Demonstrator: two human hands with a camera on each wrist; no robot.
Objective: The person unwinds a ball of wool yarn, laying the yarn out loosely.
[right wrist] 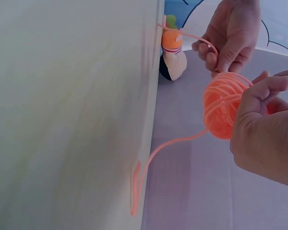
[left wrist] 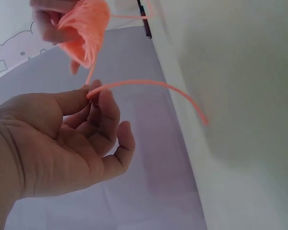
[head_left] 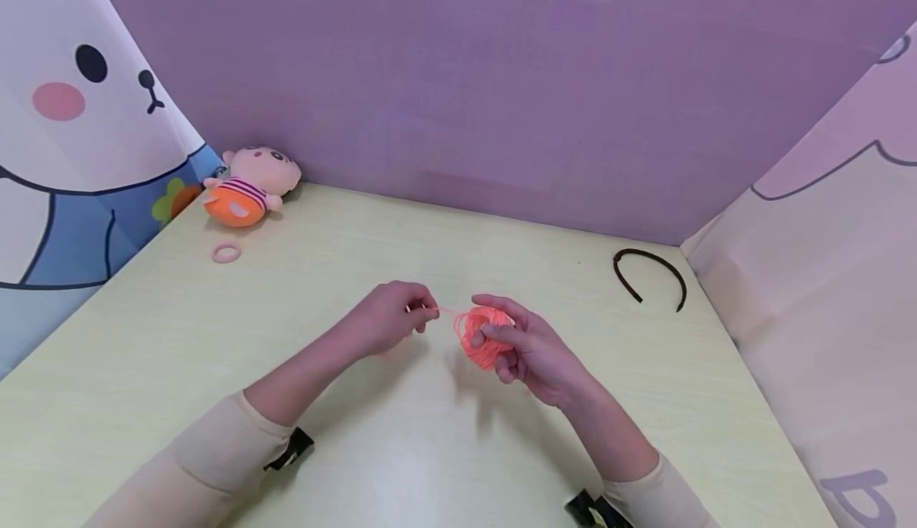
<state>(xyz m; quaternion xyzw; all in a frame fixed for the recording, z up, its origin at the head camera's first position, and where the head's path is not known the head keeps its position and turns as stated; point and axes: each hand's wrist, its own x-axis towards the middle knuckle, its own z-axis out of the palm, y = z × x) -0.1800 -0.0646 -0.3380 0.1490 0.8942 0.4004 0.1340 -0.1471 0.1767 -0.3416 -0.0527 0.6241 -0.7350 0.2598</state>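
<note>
A small ball of coral-orange yarn [head_left: 485,338] is held above the table by my right hand [head_left: 540,349], thumb across its front and fingers behind it. To its left, my left hand [head_left: 394,317] pinches a strand of the same yarn [left wrist: 149,82] between thumb and fingertips. From the pinch a short free end curves away in the left wrist view, while the strand runs taut to the ball. In the right wrist view another strand [right wrist: 175,141] hangs from the ball [right wrist: 225,105] in a loop down to the tabletop.
A plush toy [head_left: 247,185] with an orange bottom leans in the back left corner of the table [head_left: 344,233]. In front of it lies a pink ring [head_left: 226,252]. A dark headband [head_left: 655,257] lies at the back right. Purple and printed panels enclose the table.
</note>
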